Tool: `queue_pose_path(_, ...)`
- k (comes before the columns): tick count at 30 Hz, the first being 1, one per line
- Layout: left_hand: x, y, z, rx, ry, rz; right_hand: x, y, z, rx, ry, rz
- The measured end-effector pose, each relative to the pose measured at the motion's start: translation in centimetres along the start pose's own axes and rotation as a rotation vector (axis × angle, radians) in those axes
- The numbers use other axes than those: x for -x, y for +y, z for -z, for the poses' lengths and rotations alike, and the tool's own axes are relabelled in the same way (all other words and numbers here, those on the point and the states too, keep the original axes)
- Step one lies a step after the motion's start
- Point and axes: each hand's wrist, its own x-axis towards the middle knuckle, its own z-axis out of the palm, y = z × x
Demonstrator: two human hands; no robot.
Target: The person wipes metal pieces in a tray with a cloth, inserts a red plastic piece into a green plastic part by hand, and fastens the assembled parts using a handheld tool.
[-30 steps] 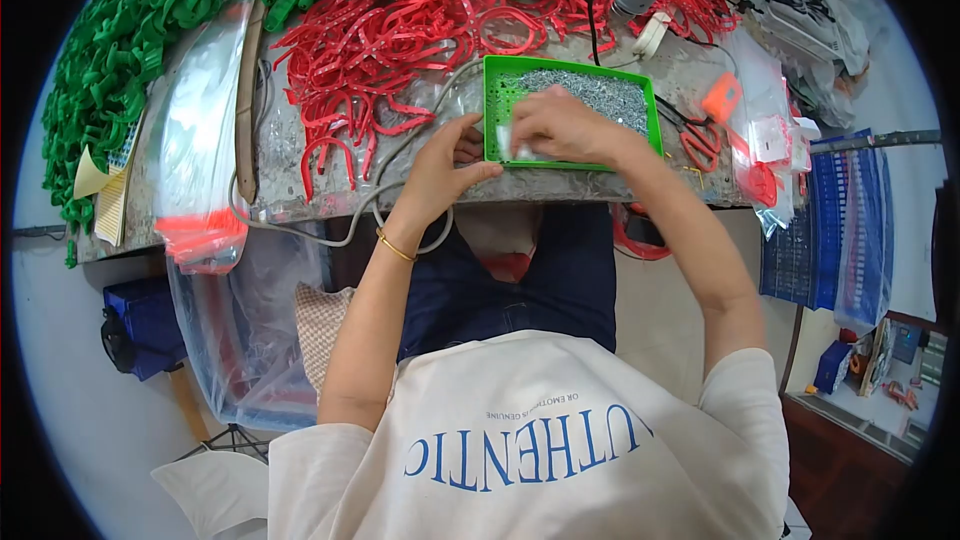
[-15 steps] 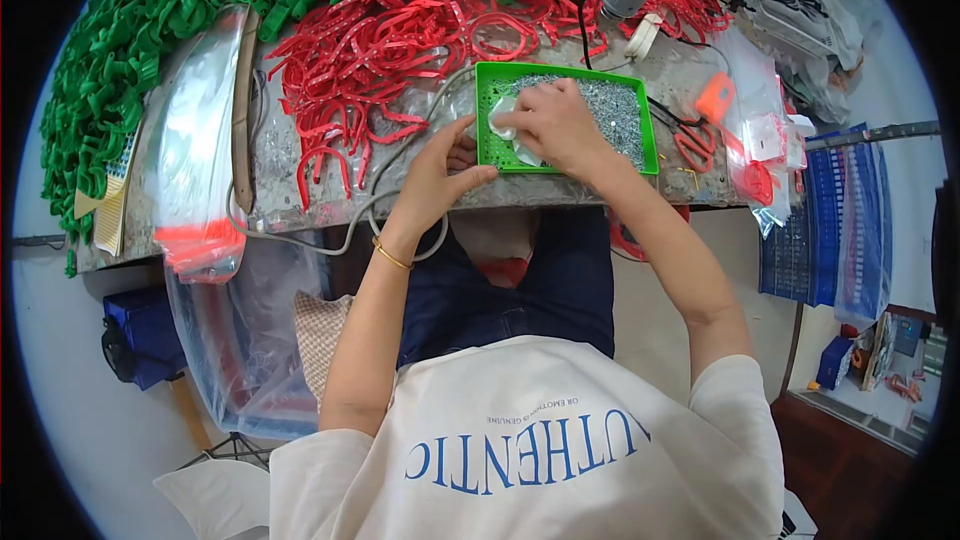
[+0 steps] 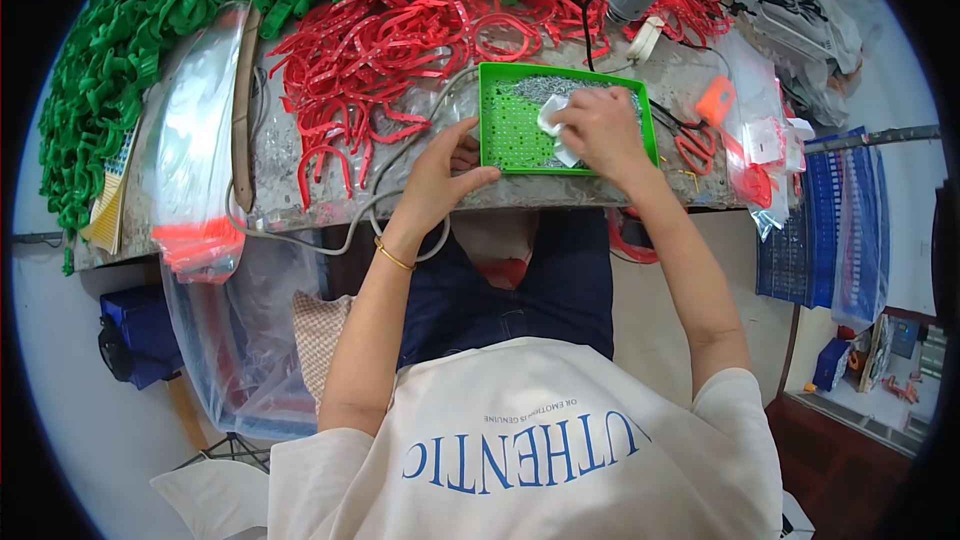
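Note:
A shallow green tray [image 3: 483,125] lies near the table's front edge. Its floor shows rows of small holes on the left, while tiny grey metal pieces [image 3: 545,86] are heaped along the back and right. In the tray, my right hand [image 3: 607,137] is closed on a crumpled white wad [image 3: 552,116], perhaps cloth or tissue, pressing it among the pieces. My left hand [image 3: 440,172] rests against the tray's left wall, thumb and fingers apart, holding nothing.
Red straps [image 3: 375,45] are piled behind and left of the tray; green plastic parts [image 3: 130,70] heap farther left. Clear bags [image 3: 200,140] lie at left. Red-handled scissors [image 3: 694,150] and an orange item [image 3: 715,100] are at right. A grey cable [image 3: 300,243] loops near my left wrist.
My right hand has moved right across the tray with the white wad. Grey pieces have been pushed rightward, baring more of the holed floor. My left hand has stayed at the tray's edge.

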Motion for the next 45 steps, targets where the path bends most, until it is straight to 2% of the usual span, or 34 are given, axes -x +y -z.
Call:
queue_pose_path(3,-0.4,-0.3,-0.3,0.015,-0.018,0.009,0.1,0.6,1.4,0.013,-0.045,-0.11)
queue_pose_path(5,-0.3,-0.3,-0.2,0.022,-0.023,0.01,-1.3,-0.8,0.4,-0.074,0.13,-0.034)
queue_pose_path(7,-0.1,0.5,-0.1,0.035,-0.045,0.059,-2.6,-2.4,-0.7,-0.102,0.132,-0.021)
queue_pose_path(9,-0.2,0.1,0.0,0.022,-0.044,0.044,-3.6,-3.1,-2.8,-0.122,0.079,0.089)
queue_pose_path(11,-0.2,0.0,0.0,0.016,-0.047,0.028,-4.5,-2.3,-4.2,-0.104,0.068,0.106)
queue_pose_path(14,-0.1,0.0,-0.1,-0.003,-0.028,0.042,-4.9,-0.7,-3.8,-0.062,0.139,0.094)
queue_pose_path(16,-0.2,-0.2,0.0,-0.002,-0.038,0.014,-4.8,0.6,-3.1,-0.014,0.157,-0.055)
queue_pose_path(20,-0.2,0.4,-0.1,-0.008,-0.044,0.045,-5.2,-0.4,-3.4,-0.049,0.277,-0.024)
queue_pose_path(23,-0.2,0.2,0.0,0.007,-0.042,0.06,-6.1,-1.3,-5.0,0.064,0.162,0.036)
queue_pose_path(25,-0.2,0.1,0.1,-0.012,-0.041,0.048,-6.0,-0.9,-5.1,0.065,0.161,0.035)
queue_pose_path(27,-0.1,0.0,0.1,-0.005,-0.04,0.036,-5.1,-0.1,-3.7,0.181,0.114,-0.045)
queue_pose_path(29,-0.1,-0.1,0.2,0.005,-0.037,0.019,-3.9,0.5,-2.3,0.202,0.137,-0.062)
queue_pose_path(32,-0.1,0.1,0.1,-0.027,-0.045,0.014,-3.1,0.3,-1.1,0.203,0.082,-0.208)
queue_pose_path(34,-0.1,0.1,0.1,-0.027,-0.042,0.023,-4.0,-0.6,-1.9,0.153,0.192,-0.119)
queue_pose_path(38,-0.2,-0.2,0.1,-0.064,-0.037,0.016,-6.2,-2.5,-5.2,0.15,0.206,0.019)
queue_pose_path(42,0.0,-0.3,0.1,-0.038,-0.028,0.013,-4.3,-0.3,-4.3,0.206,0.2,0.032)
queue_pose_path(45,-0.1,-0.2,0.1,-0.026,-0.034,0.004,-2.7,0.3,-2.0,0.192,0.153,-0.09)
